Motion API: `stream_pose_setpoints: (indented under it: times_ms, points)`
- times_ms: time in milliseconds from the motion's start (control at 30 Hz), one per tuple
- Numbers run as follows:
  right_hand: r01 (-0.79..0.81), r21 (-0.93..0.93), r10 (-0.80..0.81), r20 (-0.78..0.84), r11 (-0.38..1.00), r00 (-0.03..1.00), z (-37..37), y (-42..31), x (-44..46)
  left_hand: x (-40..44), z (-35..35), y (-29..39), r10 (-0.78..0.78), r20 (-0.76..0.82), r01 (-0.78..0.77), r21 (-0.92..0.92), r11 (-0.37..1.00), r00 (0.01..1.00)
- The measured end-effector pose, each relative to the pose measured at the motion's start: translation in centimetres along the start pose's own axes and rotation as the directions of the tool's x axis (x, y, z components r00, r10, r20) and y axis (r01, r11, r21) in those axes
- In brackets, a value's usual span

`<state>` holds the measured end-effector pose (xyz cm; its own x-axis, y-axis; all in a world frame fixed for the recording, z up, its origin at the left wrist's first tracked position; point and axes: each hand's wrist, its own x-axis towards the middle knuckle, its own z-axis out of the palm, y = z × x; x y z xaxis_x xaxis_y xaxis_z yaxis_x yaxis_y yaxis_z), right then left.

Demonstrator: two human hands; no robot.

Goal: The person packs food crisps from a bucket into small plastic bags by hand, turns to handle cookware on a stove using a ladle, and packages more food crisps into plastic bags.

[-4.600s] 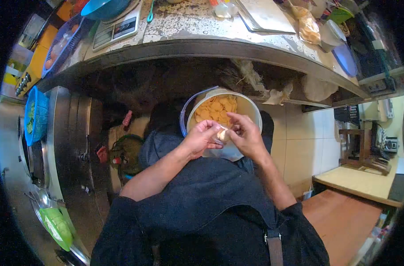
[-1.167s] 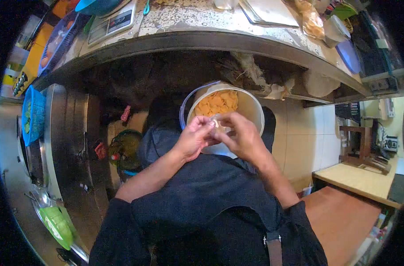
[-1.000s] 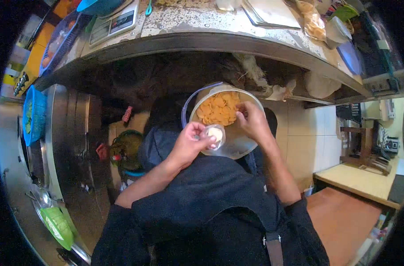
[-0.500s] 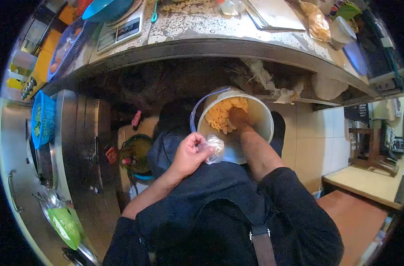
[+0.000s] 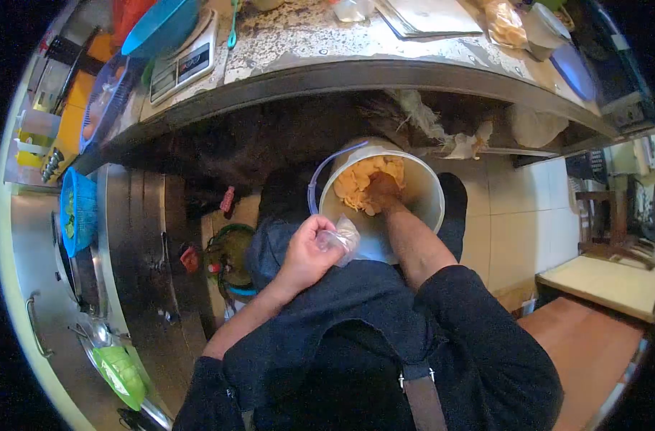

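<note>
A white bucket (image 5: 434,188) stands tilted between my knees, its mouth towards me. Inside it lie pale orange, wet-looking slices (image 5: 352,185), whose kind I cannot make out. My right hand (image 5: 383,192) is down in the bucket among these slices. It looks darker and orange-stained, and its fingers are mostly hidden. Close to the bucket's near rim, my left hand (image 5: 309,251) pinches a small, crumpled clear plastic bag (image 5: 345,238) between thumb and fingers. What the bag contains, if anything, is unclear.
Above the bucket runs a worn worktop (image 5: 291,54) bearing a kitchen scale (image 5: 185,70), a blue bowl (image 5: 162,29) and a bag of food (image 5: 505,25). At the left are a blue basket (image 5: 80,212) and steel cabinet fronts. A reddish-brown board (image 5: 582,352) lies to the right.
My right hand has shifted slightly left and looks more spread among the slices. My left hand keeps its pinch on the plastic bag. The whole view has turned a little.
</note>
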<state>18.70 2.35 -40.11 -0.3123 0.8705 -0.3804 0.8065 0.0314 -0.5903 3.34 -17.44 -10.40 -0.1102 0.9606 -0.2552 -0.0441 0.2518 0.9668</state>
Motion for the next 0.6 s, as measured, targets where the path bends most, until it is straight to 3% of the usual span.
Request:
stream_pose_setpoints:
  times_ms: [100, 200, 300, 500, 600]
  points:
    - [0.313, -0.469, -0.335, 0.039, 0.826, 0.941, -2.0, -1.2, -0.6, 0.4, 0.0, -0.9, -0.001, -0.013, 0.002, 0.005, 1.0, 1.0]
    - [0.105, -0.17, -0.076, 0.174, 0.98, 0.982, -7.1, -5.1, -1.6, 0.9, 0.2, -1.2, -0.038, -0.025, 0.036, -0.09, 0.995, 0.999]
    - [-0.114, 0.237, 0.06, 0.225, 0.965, 0.973, -13.5, -9.2, -4.9, 1.3, 0.6, -0.3, -0.136, -0.022, 0.13, -0.177, 0.976, 0.99]
    - [-0.105, 0.621, -0.078, 0.26, 0.776, 0.962, -20.2, -10.9, -13.1, 2.4, 0.7, -0.9, -0.077, 0.018, 0.079, -0.211, 0.974, 0.997]
    - [-0.091, 0.773, -0.17, 0.25, 0.628, 0.953, -22.1, -11.6, -16.7, 2.5, 0.5, -0.3, -0.197, 0.086, 0.215, -0.379, 0.9, 0.977]
